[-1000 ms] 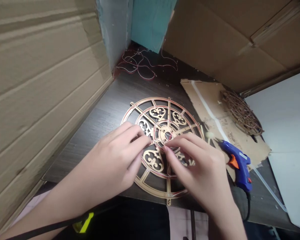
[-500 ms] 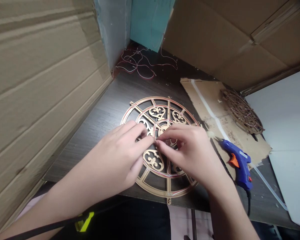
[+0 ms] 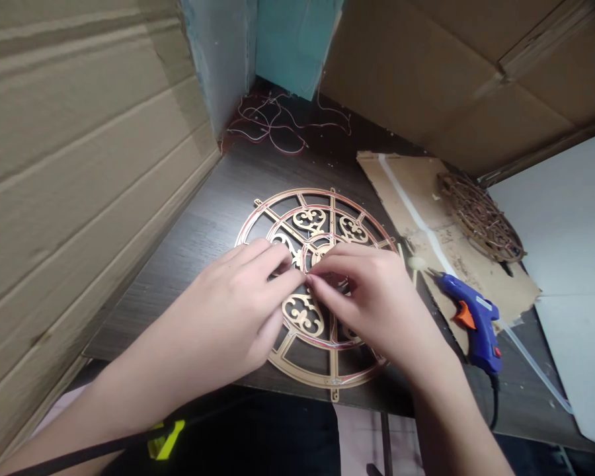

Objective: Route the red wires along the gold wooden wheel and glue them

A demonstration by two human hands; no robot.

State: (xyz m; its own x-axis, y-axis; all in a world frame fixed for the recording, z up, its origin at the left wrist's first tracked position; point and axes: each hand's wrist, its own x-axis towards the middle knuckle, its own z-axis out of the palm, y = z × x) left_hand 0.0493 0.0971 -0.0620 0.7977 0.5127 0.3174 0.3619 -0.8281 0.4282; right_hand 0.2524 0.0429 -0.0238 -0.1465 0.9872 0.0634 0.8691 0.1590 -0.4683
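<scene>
A round openwork wooden frame [image 3: 297,377] with scrolled cut-outs lies flat on the dark table. Red and white wires [image 3: 350,344] run along its rings and spokes. Over its middle, my left hand [image 3: 245,294] is closed, thumb and index finger pinched near the hub. My right hand [image 3: 364,281] pinches at the same spot from the right, its fingertips meeting those of the left. What sits between the fingertips is too small and too covered to make out; a wire lies right beside them. Both hands hide part of the hub and the inner ring.
A blue glue gun [image 3: 471,320] with an orange trigger lies at the right, its nozzle by a cardboard sheet [image 3: 401,192]. A second, darker openwork disc [image 3: 480,215] rests on that sheet. Loose wires [image 3: 277,122] tangle at the back. Cardboard walls [image 3: 94,158] stand around the table [image 3: 198,225].
Both hands keep their pinch over the hub, with only slight finger movement. The whole view has shifted a little.
</scene>
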